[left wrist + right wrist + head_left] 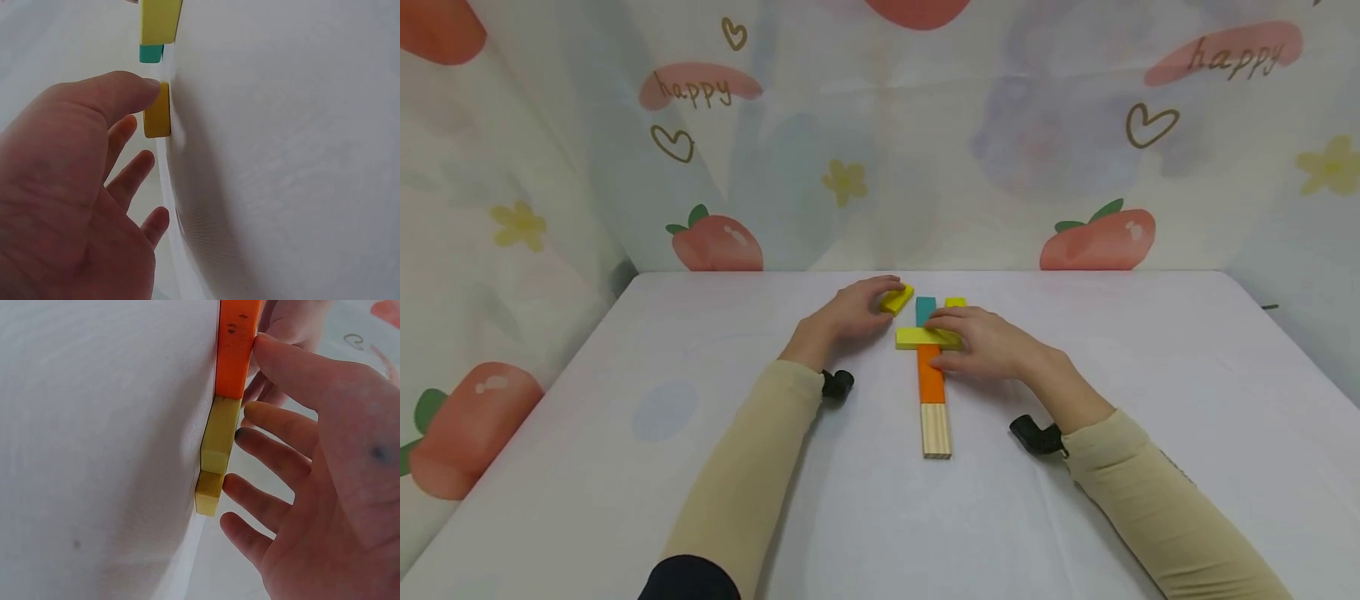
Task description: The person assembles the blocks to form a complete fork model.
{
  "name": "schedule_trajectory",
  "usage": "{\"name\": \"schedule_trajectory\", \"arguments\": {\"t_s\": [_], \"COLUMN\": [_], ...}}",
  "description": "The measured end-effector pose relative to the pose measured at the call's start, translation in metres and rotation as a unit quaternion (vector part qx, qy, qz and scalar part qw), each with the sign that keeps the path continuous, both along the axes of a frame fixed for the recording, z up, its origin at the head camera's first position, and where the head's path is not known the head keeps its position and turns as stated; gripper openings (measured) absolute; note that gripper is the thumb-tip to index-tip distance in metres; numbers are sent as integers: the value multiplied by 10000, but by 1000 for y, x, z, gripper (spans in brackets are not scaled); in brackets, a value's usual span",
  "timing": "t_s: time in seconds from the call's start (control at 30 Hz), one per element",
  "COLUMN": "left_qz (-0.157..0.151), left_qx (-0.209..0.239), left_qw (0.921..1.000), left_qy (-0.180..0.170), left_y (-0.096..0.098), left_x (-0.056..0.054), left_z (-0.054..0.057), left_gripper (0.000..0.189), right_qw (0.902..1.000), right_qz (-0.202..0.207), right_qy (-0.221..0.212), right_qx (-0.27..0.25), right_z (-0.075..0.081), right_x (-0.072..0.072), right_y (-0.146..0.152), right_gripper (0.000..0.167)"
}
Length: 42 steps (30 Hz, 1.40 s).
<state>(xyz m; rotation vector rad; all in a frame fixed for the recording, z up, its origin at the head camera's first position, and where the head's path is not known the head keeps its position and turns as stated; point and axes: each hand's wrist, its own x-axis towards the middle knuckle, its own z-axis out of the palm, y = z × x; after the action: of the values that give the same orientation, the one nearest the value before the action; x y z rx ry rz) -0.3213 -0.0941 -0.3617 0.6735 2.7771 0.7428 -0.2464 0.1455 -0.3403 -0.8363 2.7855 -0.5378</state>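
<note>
My left hand [857,310] pinches a small yellow block [897,299] at the far side of the table, its thumb [134,94] on the near side in the left wrist view. Right of it a teal block [926,310] meets a yellow crossbar block [913,337] lying sideways. Below the crossbar an orange block [930,379] and a plain wood block [936,433] run toward me in a line. My right hand [988,346] rests over the crossbar's right end with fingers extended; its thumb [281,359] is at the orange block. Another yellow block [955,302] shows behind that hand.
A white cloth [700,467] covers the table. Behind stands a patterned curtain [910,150] along the table's far edge [820,272]. Black wrist cameras [838,385] hang beneath both sleeves, close over the cloth.
</note>
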Motion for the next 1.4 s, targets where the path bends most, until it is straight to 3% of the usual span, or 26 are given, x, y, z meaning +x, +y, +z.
{"name": "schedule_trajectory", "arguments": {"t_s": [0.9,1.4], "left_qz": [61,195], "left_qx": [-249,-178], "left_qw": [9996,9993], "left_qy": [-150,-264], "left_y": [5,8], "left_x": [-11,-10], "left_z": [0,3], "left_gripper": [57,55], "right_qw": [9999,9998], "right_qz": [-19,11], "right_qy": [54,102], "right_qx": [160,189], "right_z": [0,0], "right_x": [1,1], "right_y": [-1,0], "right_gripper": [57,56]}}
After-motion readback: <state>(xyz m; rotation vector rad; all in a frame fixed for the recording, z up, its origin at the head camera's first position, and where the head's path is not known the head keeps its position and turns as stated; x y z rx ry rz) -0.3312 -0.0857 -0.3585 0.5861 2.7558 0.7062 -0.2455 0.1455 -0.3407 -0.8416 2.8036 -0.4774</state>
